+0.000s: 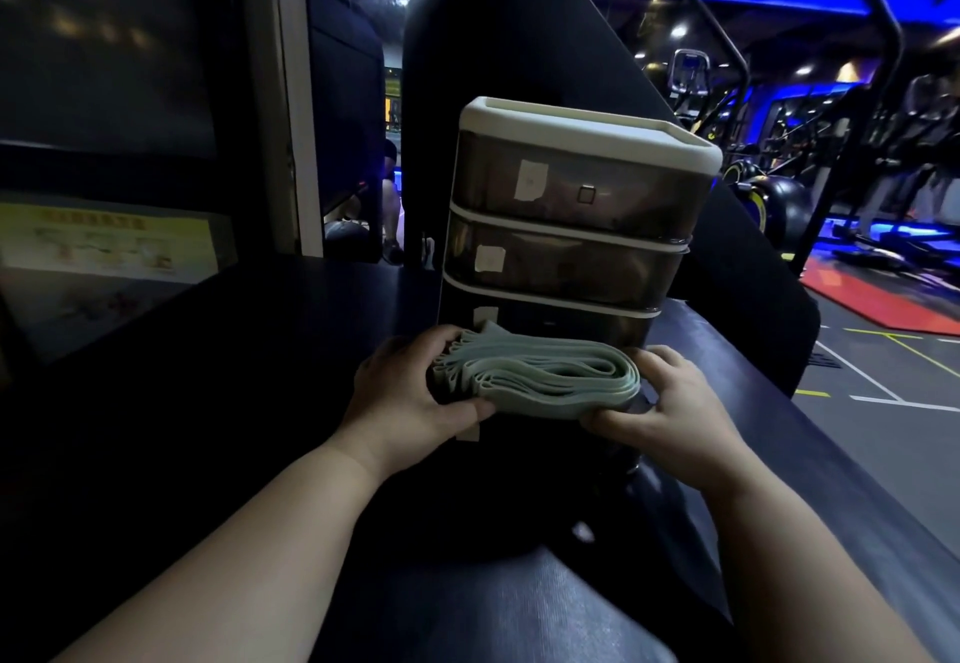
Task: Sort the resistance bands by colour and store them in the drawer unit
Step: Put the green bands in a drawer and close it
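While between both hands [410, 397] [675, 405], green bands [545, 374] before drawer unit [571, 257]

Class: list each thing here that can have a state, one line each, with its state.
Green bands: folded into one bundle, held before the drawer unit.
Left hand: grips the bundle's left end.
Right hand: grips its right end.
Top drawer: shut.
Middle drawer: shut.
Third drawer: partly hidden, cannot tell.

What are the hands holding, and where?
A bundle of pale green bands: left hand grips its left end, right hand its right end.
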A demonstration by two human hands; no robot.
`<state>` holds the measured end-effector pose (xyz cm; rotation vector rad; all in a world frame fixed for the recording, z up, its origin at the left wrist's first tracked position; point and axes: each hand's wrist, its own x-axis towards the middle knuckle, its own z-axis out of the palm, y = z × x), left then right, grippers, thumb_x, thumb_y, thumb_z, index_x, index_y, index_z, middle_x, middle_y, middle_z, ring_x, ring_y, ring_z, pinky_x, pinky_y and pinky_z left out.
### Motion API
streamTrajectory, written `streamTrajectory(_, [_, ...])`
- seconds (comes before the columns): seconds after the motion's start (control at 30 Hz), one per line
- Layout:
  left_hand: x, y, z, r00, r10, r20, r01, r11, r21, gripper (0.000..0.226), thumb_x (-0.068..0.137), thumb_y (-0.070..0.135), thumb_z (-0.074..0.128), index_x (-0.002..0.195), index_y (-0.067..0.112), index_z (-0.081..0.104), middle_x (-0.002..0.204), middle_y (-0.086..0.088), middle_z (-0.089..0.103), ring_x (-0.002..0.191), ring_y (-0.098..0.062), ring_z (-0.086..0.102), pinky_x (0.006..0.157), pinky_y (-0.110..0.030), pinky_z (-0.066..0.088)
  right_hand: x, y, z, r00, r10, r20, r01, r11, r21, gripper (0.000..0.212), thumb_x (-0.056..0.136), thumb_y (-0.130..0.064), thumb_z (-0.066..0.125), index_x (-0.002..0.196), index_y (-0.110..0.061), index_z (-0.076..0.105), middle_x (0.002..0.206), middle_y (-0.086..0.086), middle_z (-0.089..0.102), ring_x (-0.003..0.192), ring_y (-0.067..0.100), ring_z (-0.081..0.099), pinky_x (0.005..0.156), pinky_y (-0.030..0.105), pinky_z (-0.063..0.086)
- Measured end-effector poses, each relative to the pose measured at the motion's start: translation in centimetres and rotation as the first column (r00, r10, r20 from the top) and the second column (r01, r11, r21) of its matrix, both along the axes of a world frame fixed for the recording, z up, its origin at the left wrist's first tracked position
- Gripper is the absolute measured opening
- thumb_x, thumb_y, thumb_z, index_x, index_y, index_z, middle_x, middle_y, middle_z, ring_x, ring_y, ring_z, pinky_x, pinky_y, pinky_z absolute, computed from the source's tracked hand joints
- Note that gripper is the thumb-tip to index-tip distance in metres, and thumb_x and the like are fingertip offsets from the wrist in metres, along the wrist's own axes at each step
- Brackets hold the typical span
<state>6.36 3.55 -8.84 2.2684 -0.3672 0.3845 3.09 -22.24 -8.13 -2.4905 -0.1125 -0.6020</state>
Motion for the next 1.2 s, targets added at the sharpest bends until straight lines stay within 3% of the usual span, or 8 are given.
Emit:
streamTrajectory(0.13, [0.1, 0.0, 0.0, 0.992, -0.038, -0.122, 0.028, 0.996, -0.080, 0.082, 0.052, 0.060, 0.075, 0.127, 0.045, 0.047, 0.112, 0.007, 0.038, 0.122, -0.021, 0.042, 0.107, -0.035, 0.037, 0.4, 0.1, -0.3, 1.000, 0.014, -0.020, -0.013, 0.999, 0.041, 0.069, 0.043, -0.069, 0.062, 0.102, -0.033, 0.069, 0.103, -0.018, 0.055, 0.114, 0.017, 0.048, 0.097, 0.042, 0.043])
streamTrajectory(0.23, [0.1, -0.1, 0.0, 0.992, -0.075, -0.105, 0.065, 0.993, -0.097, 0.068, 0.061, 0.043, 0.084, 0.121, 0.043, 0.051, 0.109, 0.010, 0.041, 0.118, -0.017, 0.044, 0.102, -0.029, 0.038, 0.4, -0.1, -0.1, 0.997, 0.046, -0.062, -0.044, 0.999, 0.029, 0.060, 0.041, -0.069, 0.058, 0.094, -0.040, 0.066, 0.095, -0.021, 0.057, 0.114, 0.013, 0.043, 0.091, 0.032, 0.038])
streamTrajectory(0.33, [0.0, -0.3, 0.1, 0.991, -0.126, -0.037, 0.122, 0.988, -0.091, 0.066, 0.046, 0.055, 0.075, 0.106, 0.044, 0.050, 0.101, 0.024, 0.040, 0.104, -0.007, 0.047, 0.094, -0.023, 0.039, 0.5, -0.4, -0.2, 0.992, 0.057, -0.112, -0.048, 0.995, 0.086, 0.050, 0.039, -0.067, 0.061, 0.085, -0.047, 0.062, 0.097, -0.015, 0.059, 0.113, 0.008, 0.042, 0.089, 0.027, 0.037])
streamTrajectory(0.43, [0.1, -0.3, -0.1, 0.984, -0.176, -0.031, 0.170, 0.976, -0.133, 0.059, 0.048, 0.050, 0.075, 0.101, 0.041, 0.052, 0.106, 0.021, 0.047, 0.100, 0.002, 0.050, 0.091, -0.025, 0.044, 1.4, -0.8, -0.9, 0.988, 0.056, -0.146, -0.041, 0.994, 0.104, 0.055, 0.042, -0.066, 0.069, 0.094, -0.049, 0.064, 0.107, -0.006, 0.062, 0.113, 0.011, 0.050, 0.096, 0.036, 0.044])
streamTrajectory(0.6, [0.4, -0.2, -0.5, 0.984, -0.175, 0.024, 0.177, 0.980, -0.095, 0.072, 0.044, 0.063, 0.062, 0.110, 0.039, 0.052, 0.109, 0.028, 0.040, 0.104, 0.003, 0.043, 0.094, -0.021, 0.037, 2.0, -1.1, -1.4, 0.984, 0.072, -0.163, -0.051, 0.991, 0.125, 0.065, 0.045, -0.064, 0.073, 0.107, -0.050, 0.061, 0.109, -0.006, 0.065, 0.112, 0.016, 0.057, 0.097, 0.044, 0.046])
streamTrajectory(0.8, [0.5, -0.2, -0.5, 0.988, -0.152, 0.031, 0.153, 0.988, -0.030, 0.063, 0.047, 0.065, 0.060, 0.106, 0.046, 0.045, 0.107, 0.021, 0.044, 0.110, -0.009, 0.045, 0.100, -0.037, 0.040, 1.5, -0.7, -0.9, 0.988, 0.111, -0.104, -0.092, 0.981, 0.173, 0.064, 0.041, -0.059, 0.073, 0.101, -0.063, 0.051, 0.110, -0.010, 0.064, 0.109, 0.013, 0.057, 0.097, 0.043, 0.046])
streamTrajectory(1.0, [0.2, -0.4, -0.3, 0.990, -0.126, 0.062, 0.124, 0.992, 0.037, 0.079, 0.047, 0.070, 0.048, 0.118, 0.036, 0.044, 0.105, 0.024, 0.039, 0.102, 0.001, 0.027, 0.091, -0.026, 0.023, 1.5, -0.7, -1.1, 0.987, 0.129, -0.096, -0.106, 0.970, 0.218, 0.066, 0.041, -0.056, 0.076, 0.103, -0.061, 0.052, 0.107, -0.011, 0.067, 0.107, 0.012, 0.060, 0.096, 0.044, 0.047])
streamTrajectory(1.2, [0.2, -0.6, -0.6, 0.994, -0.091, -0.066, 0.092, 0.996, 0.004, 0.074, 0.047, 0.068, 0.051, 0.115, 0.045, 0.029, 0.117, 0.015, 0.033, 0.110, -0.012, 0.024, 0.091, -0.029, 0.025, 1.1, -0.3, -0.7, 0.989, 0.099, -0.106, -0.088, 0.991, 0.104, 0.059, 0.047, -0.069, 0.061, 0.102, -0.049, 0.056, 0.101, -0.015, 0.062, 0.110, 0.008, 0.053, 0.102, 0.043, 0.040])
